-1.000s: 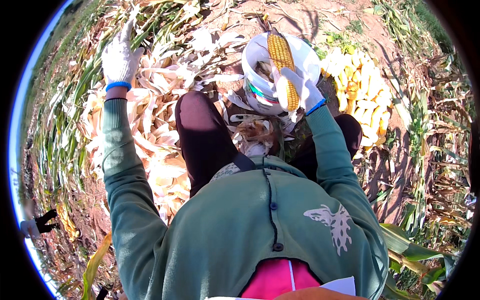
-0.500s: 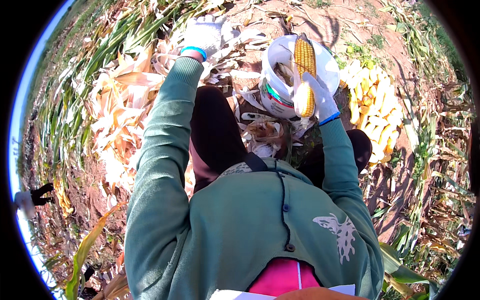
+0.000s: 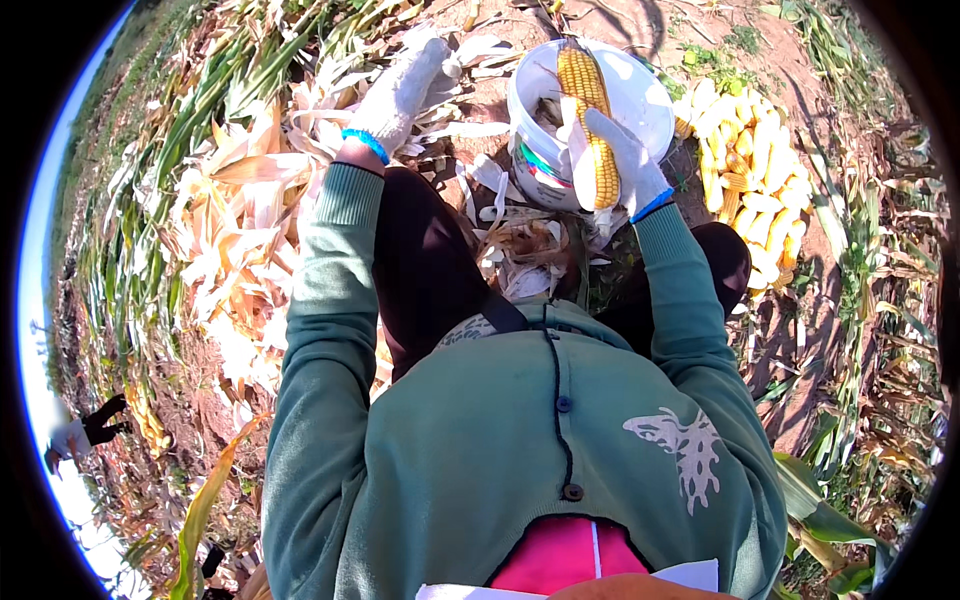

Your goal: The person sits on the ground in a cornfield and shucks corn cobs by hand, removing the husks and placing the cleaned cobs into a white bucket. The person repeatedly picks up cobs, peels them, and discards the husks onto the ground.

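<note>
My right hand (image 3: 632, 165), in a white glove with a blue cuff, is closed round a yellow corn cob (image 3: 582, 80) and tilts it over the near rim of a white bucket (image 3: 648, 115). The glove's thumb crosses the cob, and its lower end shows bare kernels. A strip of pale husk hangs along the cob's left side. My left hand (image 3: 405, 95), gloved the same way, is over the loose husks left of the bucket. Its fingers look stretched out, and no object shows in it. Some pale husk bits lie inside the bucket.
A heap of husked yellow cobs (image 3: 755, 175) lies right of the bucket. Dry husks (image 3: 240, 230) are piled on the left, with green stalks behind them. Loose husks (image 3: 525, 250) lie between my knees. Another person (image 3: 80, 435) is at the far left edge.
My left hand has drawn back slightly from the husk pile, its fingers now straighter. The right hand still grips the cob, which sits a little farther left and higher in view.
</note>
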Tool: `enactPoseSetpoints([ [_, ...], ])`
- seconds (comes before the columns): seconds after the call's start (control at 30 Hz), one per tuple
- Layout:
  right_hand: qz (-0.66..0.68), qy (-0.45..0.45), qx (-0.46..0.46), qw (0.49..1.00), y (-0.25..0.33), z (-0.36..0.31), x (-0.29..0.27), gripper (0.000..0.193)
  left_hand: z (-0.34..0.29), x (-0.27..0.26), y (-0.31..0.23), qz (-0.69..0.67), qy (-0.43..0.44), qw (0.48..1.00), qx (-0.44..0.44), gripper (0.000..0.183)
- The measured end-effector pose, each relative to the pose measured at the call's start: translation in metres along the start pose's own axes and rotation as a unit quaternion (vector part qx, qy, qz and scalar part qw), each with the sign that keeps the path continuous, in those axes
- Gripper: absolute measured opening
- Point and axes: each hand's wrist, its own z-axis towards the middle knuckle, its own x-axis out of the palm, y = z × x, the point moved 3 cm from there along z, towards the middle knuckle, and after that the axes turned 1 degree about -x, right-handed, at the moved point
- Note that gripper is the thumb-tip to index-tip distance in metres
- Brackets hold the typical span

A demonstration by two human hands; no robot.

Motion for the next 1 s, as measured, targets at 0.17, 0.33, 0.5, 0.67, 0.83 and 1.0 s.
enactPoseSetpoints([
  [0.17, 0.125, 0.045, 0.006, 0.991, -0.018, 0.009, 0.013, 0.038, 0.015, 0.114, 0.073, -0.373, 0.108, 0.907, -0.162, 0.042],
  [0.33, 0.112, 0.004, 0.034, 0.993, -0.028, -0.004, 0.022, 0.028, 0.001, 0.148, 0.044, -0.426, 0.060, 0.900, -0.069, 0.030],
  [0.5, -0.101, -0.030, -0.023, 0.994, -0.032, -0.003, 0.015, 0.025, -0.007, 0.149, 0.049, -0.295, -0.090, 0.949, -0.062, 0.041],
  [0.67, -0.134, -0.090, -0.229, 0.960, -0.056, 0.002, 0.030, 0.027, 0.002, 0.151, 0.064, -0.442, -0.096, 0.892, -0.006, 0.038],
  [0.83, 0.125, -0.052, -0.091, 0.987, -0.055, 0.001, 0.035, 0.025, -0.002, 0.140, 0.070, -0.361, -0.172, 0.916, 0.033, 0.040],
  [1.0, -0.219, -0.116, -0.144, 0.958, -0.042, -0.006, 0.018, 0.031, -0.004, 0.125, 0.063, 0.080, -0.183, 0.978, -0.063, 0.041],
])
